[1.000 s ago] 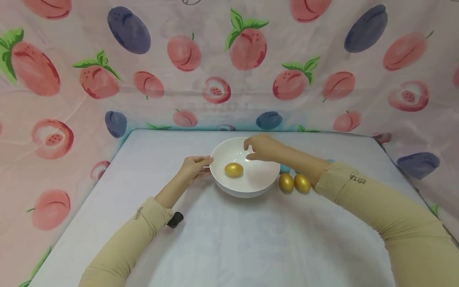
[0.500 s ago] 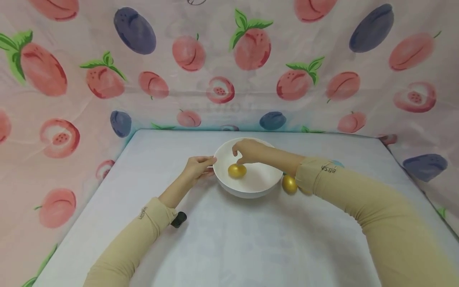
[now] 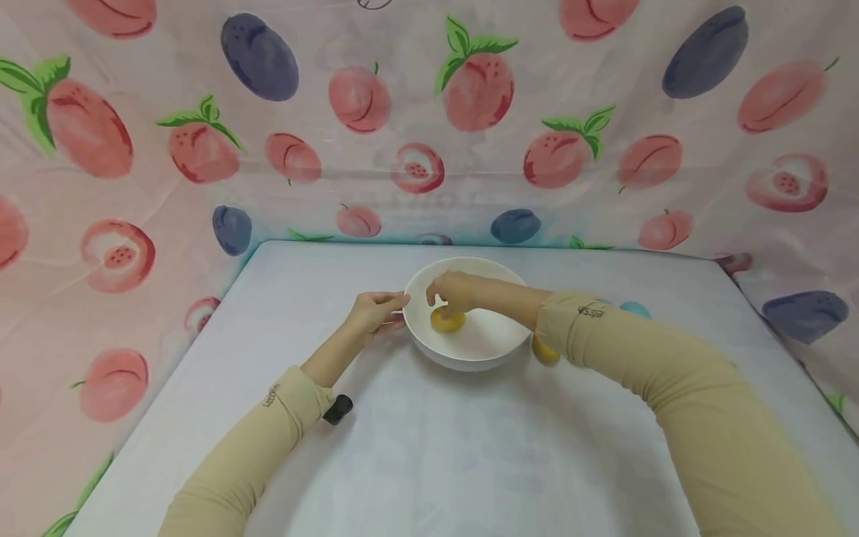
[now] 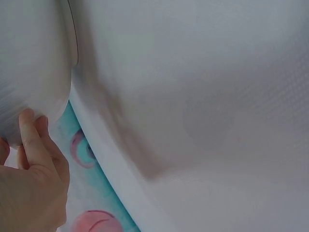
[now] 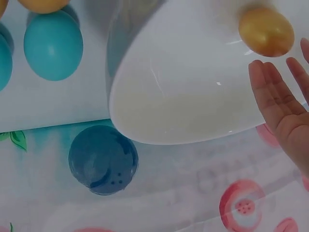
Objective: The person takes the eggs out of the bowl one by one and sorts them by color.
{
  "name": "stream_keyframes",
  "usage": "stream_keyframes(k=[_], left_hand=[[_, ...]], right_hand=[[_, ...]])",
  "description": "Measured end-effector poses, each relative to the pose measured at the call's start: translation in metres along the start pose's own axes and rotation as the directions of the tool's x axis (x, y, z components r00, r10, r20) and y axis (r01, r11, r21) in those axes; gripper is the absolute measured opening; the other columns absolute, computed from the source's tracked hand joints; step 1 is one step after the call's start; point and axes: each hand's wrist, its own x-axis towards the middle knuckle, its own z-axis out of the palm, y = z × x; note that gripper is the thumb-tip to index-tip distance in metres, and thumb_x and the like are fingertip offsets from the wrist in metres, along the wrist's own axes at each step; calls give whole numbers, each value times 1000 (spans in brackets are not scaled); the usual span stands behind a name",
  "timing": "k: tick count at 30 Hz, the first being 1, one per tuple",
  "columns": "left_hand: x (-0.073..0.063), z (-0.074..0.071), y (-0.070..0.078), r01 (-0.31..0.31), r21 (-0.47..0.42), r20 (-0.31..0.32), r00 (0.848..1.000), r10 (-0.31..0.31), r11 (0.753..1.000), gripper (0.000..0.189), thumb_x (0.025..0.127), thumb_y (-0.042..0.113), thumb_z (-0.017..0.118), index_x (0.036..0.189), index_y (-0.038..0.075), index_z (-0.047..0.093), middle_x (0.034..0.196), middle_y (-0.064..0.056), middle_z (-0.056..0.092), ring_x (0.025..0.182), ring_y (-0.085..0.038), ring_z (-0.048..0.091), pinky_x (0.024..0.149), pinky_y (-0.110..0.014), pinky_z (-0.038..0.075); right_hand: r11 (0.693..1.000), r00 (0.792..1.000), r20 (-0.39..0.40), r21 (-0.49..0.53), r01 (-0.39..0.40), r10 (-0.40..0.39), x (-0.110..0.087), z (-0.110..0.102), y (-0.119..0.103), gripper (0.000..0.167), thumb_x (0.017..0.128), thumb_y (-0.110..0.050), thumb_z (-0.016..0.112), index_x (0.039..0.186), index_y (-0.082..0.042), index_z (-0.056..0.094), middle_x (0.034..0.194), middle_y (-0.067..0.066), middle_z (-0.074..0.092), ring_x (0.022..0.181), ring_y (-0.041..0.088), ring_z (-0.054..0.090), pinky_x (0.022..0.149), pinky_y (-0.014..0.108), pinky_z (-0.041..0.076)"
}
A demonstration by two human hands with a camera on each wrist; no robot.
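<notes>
A white bowl (image 3: 470, 364) stands on the table, tipped in neither direction, with one golden egg (image 3: 447, 321) inside it. My left hand (image 3: 373, 313) holds the bowl's left rim between thumb and fingers; the left wrist view shows the fingertips against the outer wall. Over the bowl, my right hand (image 3: 458, 291) reaches down to the golden egg. In the right wrist view its fingers (image 5: 270, 89) are fairly straight, with the tips just beside the golden egg (image 5: 266, 32) and nothing gripped.
Right of the bowl lies another golden egg (image 3: 545, 350), partly behind the right sleeve. Several teal eggs (image 5: 53, 46) lie there too. A small black object (image 3: 338, 409) is by the left cuff. Fruit-printed cloth (image 3: 416, 112) rises behind the table (image 3: 429, 462).
The right hand has moved left and down inside the bowl to the golden egg. The left hand keeps its hold on the rim. The whole view has shifted slightly.
</notes>
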Motion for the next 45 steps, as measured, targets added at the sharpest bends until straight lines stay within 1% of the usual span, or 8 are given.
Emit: stream_keyframes(k=[8,15,19,25,31,39,42,45], left_hand=[[0,0,0,3,0,6,1000,-3,1000,42,92,17,61,128,-3,55,129,-23,56,73,-9,65,70,-19,60],[1,-1,-1,1,1,5,1000,-1,1000,42,92,16,62,128,-3,55,129,-22,56,73,-9,65,71,-20,60],[0,0,-1,-2,4,1,1000,2,1000,41,92,17,62,128,-3,55,129,-21,56,73,-9,65,71,-20,60],[-1,-1,-1,6,7,-9,1000,-5,1000,42,92,17,62,128,-3,55,129,-21,56,72,-8,65,70,-19,60],[0,-2,-1,1,9,-3,1000,-1,1000,43,91,17,63,128,-3,54,129,-22,56,73,-9,65,72,-20,60],[-1,-5,0,-6,36,-13,1000,6,999,46,91,18,63,130,-3,52,130,-23,55,75,-9,65,73,-20,60],[-2,-3,1,-12,27,-7,1000,12,1000,45,91,17,62,130,-3,53,129,-24,55,71,-8,65,72,-19,60],[-2,-1,2,-17,17,6,1000,17,1000,44,91,16,62,129,-4,53,128,-25,56,69,-7,65,71,-20,60]], right_hand=[[995,997,17,-54,78,-77,1,9,2,25,86,-5,65,110,-4,65,101,13,64,85,20,51,84,30,52],[999,995,100,-30,28,-25,-1,15,0,31,85,-4,65,116,-8,63,102,9,61,87,19,49,86,28,49],[1000,994,112,-13,20,-18,-5,16,0,32,85,-4,65,117,-8,62,101,8,60,86,18,48,85,27,48],[999,995,95,-23,45,-42,-10,16,0,32,85,-3,64,116,-7,62,102,10,61,87,19,48,86,29,48],[999,999,20,-32,42,-42,-18,13,4,31,81,-3,65,112,-7,63,107,9,63,88,20,49,85,30,48],[999,999,-15,29,34,-33,-33,11,4,36,83,-5,64,118,-6,60,113,10,63,90,20,49,82,28,48],[998,998,-49,51,31,-28,-38,11,5,37,84,-6,64,120,-7,58,107,8,62,88,19,48,79,27,46],[997,996,-92,71,29,-23,-44,12,5,35,85,-7,64,119,-9,57,93,6,59,81,18,46,74,26,43]])
